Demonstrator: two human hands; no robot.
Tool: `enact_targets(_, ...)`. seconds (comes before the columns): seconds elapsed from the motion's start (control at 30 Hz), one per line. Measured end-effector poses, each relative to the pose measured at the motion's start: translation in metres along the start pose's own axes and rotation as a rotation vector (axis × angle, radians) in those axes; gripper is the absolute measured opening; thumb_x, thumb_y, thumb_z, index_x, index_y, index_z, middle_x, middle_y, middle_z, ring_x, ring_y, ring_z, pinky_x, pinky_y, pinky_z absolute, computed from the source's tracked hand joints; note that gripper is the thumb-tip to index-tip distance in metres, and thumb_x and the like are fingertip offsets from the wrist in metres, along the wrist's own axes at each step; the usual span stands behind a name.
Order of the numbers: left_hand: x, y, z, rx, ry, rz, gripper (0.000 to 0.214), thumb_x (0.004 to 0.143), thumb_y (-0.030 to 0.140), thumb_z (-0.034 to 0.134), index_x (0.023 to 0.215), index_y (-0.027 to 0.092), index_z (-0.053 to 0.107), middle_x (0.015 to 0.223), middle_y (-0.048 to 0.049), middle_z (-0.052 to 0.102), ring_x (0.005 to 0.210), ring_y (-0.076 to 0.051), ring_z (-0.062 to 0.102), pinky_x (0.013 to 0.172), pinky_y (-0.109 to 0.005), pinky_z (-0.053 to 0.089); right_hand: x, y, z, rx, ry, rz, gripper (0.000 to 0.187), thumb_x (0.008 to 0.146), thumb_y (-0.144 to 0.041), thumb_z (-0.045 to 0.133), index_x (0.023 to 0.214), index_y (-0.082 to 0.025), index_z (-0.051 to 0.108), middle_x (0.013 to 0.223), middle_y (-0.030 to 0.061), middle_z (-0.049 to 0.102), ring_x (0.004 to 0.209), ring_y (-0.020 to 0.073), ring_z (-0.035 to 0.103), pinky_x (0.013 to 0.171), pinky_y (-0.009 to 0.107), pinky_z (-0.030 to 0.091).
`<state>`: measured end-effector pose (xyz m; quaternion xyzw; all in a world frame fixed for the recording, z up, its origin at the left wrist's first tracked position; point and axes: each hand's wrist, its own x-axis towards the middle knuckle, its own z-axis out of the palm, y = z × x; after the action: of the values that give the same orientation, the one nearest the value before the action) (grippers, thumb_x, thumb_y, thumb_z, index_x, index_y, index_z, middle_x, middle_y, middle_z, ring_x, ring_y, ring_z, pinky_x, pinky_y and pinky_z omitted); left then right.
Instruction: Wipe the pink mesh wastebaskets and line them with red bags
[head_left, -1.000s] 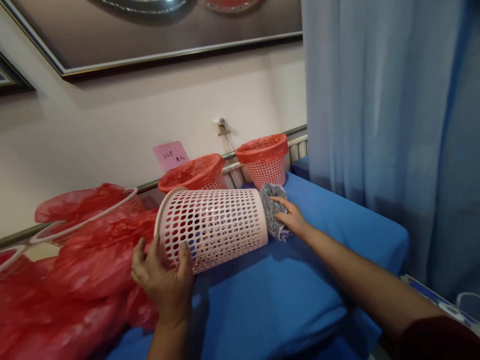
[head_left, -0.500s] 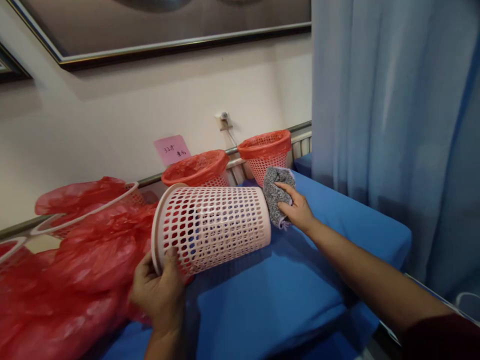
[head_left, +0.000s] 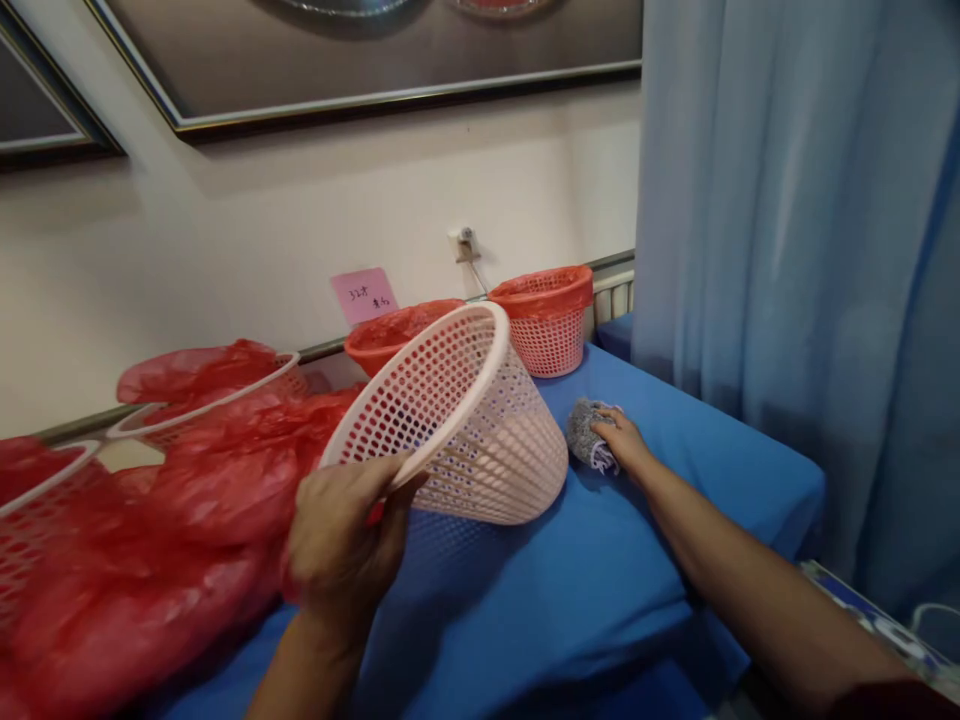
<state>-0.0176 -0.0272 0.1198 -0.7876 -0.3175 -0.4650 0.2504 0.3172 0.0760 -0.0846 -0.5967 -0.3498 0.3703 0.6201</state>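
A pale pink perforated wastebasket point(head_left: 517, 430) is tilted over the blue-covered bed, its open mouth facing up and to the left. My left hand point(head_left: 352, 530) grips its rim at the near side, thumb and fingers closed round the edge. In my right hand point(head_left: 622, 440) is a bunched grey cloth point(head_left: 589, 435) with a pale fringed edge, just right of the basket's base. Behind stand two more baskets lined with red bags, one at the right point(head_left: 551, 340) and one partly hidden point(head_left: 375, 345) by the held basket.
Crumpled red plastic bags point(head_left: 180, 530) lie heaped at the left, among more pink baskets point(head_left: 292, 380). The blue sheet point(head_left: 660, 540) covers the bed. A pink note point(head_left: 365, 295) is on the wall, and a blue curtain point(head_left: 750, 250) hangs at the right.
My left hand has turned the basket so that its mouth faces more upward and toward me. My right hand, with the cloth, has moved down and right from the basket's base.
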Motion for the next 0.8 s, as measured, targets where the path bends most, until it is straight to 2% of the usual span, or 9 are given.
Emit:
enact_targets(0.07, 0.013, -0.003, 0.009, 0.009, -0.073, 0.12, 0.008, 0.092, 0.025, 0.067, 0.097, 0.025, 0.074, 0.081, -0.0001, 0.076, 0.071, -0.019, 0.064, 0.077, -0.034, 0.042, 0.002, 0.002, -0.001, -0.053, -0.006, -0.025, 0.055, 0.066, -0.045, 0.065, 0.113, -0.016, 0.069, 0.085, 0.0053, 0.071, 0.076, 0.0244, 0.068, 0.075, 0.039, 0.055)
enact_targets(0.13, 0.025, -0.008, 0.015, 0.021, -0.118, 0.151, 0.013, 0.096, 0.027, 0.062, 0.095, 0.026, 0.075, 0.083, -0.0001, 0.078, 0.073, -0.02, 0.064, 0.081, -0.037, 0.04, 0.002, 0.004, -0.001, -0.106, -0.009, -0.056, 0.054, 0.066, -0.047, 0.066, 0.111, -0.017, 0.07, 0.086, 0.0045, 0.072, 0.076, 0.024, 0.067, 0.075, 0.038, 0.054)
enact_targets(0.3, 0.039, -0.02, 0.019, 0.016, -0.208, 0.042, 0.021, 0.097, 0.033, 0.057, 0.099, 0.027, 0.077, 0.09, -0.0032, 0.078, 0.084, -0.023, 0.065, 0.095, -0.043, 0.04, -0.002, 0.007, -0.001, -0.23, -0.036, -0.112, 0.053, 0.068, -0.045, 0.066, 0.113, -0.019, 0.071, 0.08, 0.0019, 0.07, 0.072, 0.0223, 0.065, 0.076, 0.038, 0.052)
enact_targets(0.43, 0.025, -0.017, 0.008, -0.173, -0.226, -0.112, 0.021, 0.093, 0.036, 0.061, 0.104, 0.026, 0.077, 0.106, -0.0065, 0.078, 0.103, -0.026, 0.068, 0.103, -0.047, 0.045, -0.006, 0.008, -0.001, -0.293, -0.063, -0.149, 0.052, 0.069, -0.045, 0.067, 0.115, -0.021, 0.071, 0.083, 0.0013, 0.072, 0.073, 0.022, 0.065, 0.078, 0.037, 0.052)
enact_targets(0.5, 0.015, -0.016, 0.005, -0.282, -0.145, -0.257, 0.03, 0.089, 0.039, 0.067, 0.116, 0.026, 0.074, 0.129, -0.0082, 0.071, 0.124, -0.028, 0.062, 0.111, -0.048, 0.043, -0.007, 0.008, -0.001, -0.312, -0.071, -0.161, 0.051, 0.07, -0.044, 0.067, 0.115, -0.021, 0.071, 0.085, 0.0016, 0.072, 0.075, 0.0222, 0.066, 0.078, 0.037, 0.052)
enact_targets(0.57, 0.01, -0.018, 0.007, -0.35, 0.019, -0.511, 0.048, 0.086, 0.043, 0.071, 0.13, 0.026, 0.067, 0.147, -0.0091, 0.059, 0.139, -0.03, 0.051, 0.118, -0.05, 0.037, -0.009, 0.008, -0.001, -0.325, -0.077, -0.166, 0.051, 0.07, -0.043, 0.067, 0.115, -0.021, 0.071, 0.082, 0.0015, 0.071, 0.072, 0.0219, 0.065, 0.077, 0.036, 0.052)
enact_targets(0.63, 0.01, -0.026, 0.014, -0.444, 0.147, -0.802, 0.06, 0.082, 0.047, 0.073, 0.136, 0.023, 0.061, 0.151, -0.0114, 0.055, 0.141, -0.031, 0.049, 0.118, -0.05, 0.038, -0.011, 0.007, -0.001, -0.335, -0.083, -0.166, 0.051, 0.071, -0.043, 0.067, 0.116, -0.02, 0.071, 0.076, 0.0005, 0.069, 0.066, 0.0214, 0.063, 0.073, 0.036, 0.051)
enact_targets(0.7, 0.015, -0.036, 0.022, -0.609, 0.128, -1.023, 0.063, 0.076, 0.05, 0.077, 0.128, 0.018, 0.064, 0.141, -0.0144, 0.063, 0.131, -0.032, 0.058, 0.109, -0.047, 0.047, -0.014, 0.006, -0.002, -0.34, -0.085, -0.163, 0.052, 0.071, -0.044, 0.066, 0.116, -0.019, 0.071, 0.067, -0.0013, 0.065, 0.06, 0.021, 0.059, 0.069, 0.037, 0.051)
enact_targets(0.8, 0.023, -0.047, 0.024, -0.792, -0.005, -1.243, 0.05, 0.068, 0.051, 0.08, 0.099, 0.014, 0.07, 0.102, -0.0107, 0.076, 0.095, -0.026, 0.071, 0.079, -0.036, 0.057, -0.016, 0.004, -0.003, -0.321, -0.078, -0.162, 0.053, 0.069, -0.046, 0.067, 0.115, -0.019, 0.071, 0.064, -0.0021, 0.064, 0.057, 0.0213, 0.059, 0.067, 0.038, 0.051)
